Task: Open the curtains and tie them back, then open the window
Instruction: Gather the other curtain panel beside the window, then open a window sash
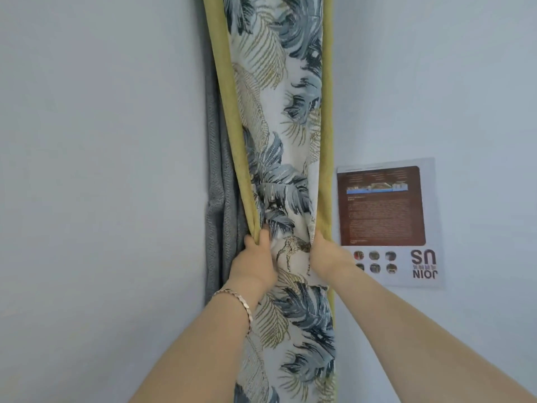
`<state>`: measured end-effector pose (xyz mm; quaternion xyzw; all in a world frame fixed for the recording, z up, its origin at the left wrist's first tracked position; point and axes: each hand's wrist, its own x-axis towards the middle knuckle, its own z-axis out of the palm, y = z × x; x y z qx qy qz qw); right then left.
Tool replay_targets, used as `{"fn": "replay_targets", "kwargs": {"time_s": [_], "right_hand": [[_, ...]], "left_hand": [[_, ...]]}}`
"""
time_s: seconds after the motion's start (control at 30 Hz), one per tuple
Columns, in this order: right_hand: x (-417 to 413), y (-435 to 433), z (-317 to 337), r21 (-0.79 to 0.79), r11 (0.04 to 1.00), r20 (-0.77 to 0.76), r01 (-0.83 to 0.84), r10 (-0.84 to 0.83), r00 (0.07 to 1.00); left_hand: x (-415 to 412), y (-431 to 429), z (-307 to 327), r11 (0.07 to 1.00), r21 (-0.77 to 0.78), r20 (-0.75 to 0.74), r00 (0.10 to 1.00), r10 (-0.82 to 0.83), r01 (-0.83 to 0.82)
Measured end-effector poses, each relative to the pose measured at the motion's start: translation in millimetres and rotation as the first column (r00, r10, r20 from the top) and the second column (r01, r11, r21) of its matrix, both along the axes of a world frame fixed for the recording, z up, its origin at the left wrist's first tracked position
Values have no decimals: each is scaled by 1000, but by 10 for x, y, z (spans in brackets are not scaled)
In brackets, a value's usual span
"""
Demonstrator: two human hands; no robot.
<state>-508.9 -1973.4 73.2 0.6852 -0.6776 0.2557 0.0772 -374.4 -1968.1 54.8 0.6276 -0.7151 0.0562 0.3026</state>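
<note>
A leaf-patterned curtain (286,158) with olive-green edges hangs bunched into a narrow column in the middle of the view. My left hand (255,260), with a bracelet on its wrist, grips the left green edge at the narrowest point. On the opposite side my right hand (325,255) clasps the right green edge at the same height. Both hands squeeze the fabric together. A grey lining curtain (222,199) hangs behind on the left. No tie-back and no window show.
Pale blue walls stand on both sides of the curtain. A poster (388,222) with a dark brown panel and mirrored "JOIN US" lettering is stuck to the wall right of the curtain.
</note>
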Motion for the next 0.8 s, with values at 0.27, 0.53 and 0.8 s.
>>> {"fn": "replay_targets", "kwargs": {"time_s": [0.27,0.53,0.8], "right_hand": [[-180,1344,-302,28,986,20,-165,165,986],[-296,2427,-518,-39,953,226,-299,300,927],[93,3656,-247,-312,858,681,-409,502,533]], "left_hand": [[-37,1530,-243,993,99,-34,997,66,-62],[46,2846,-354,982,178,-61,995,77,-65],[359,3873,-301,991,107,-358,933,-41,84]]}}
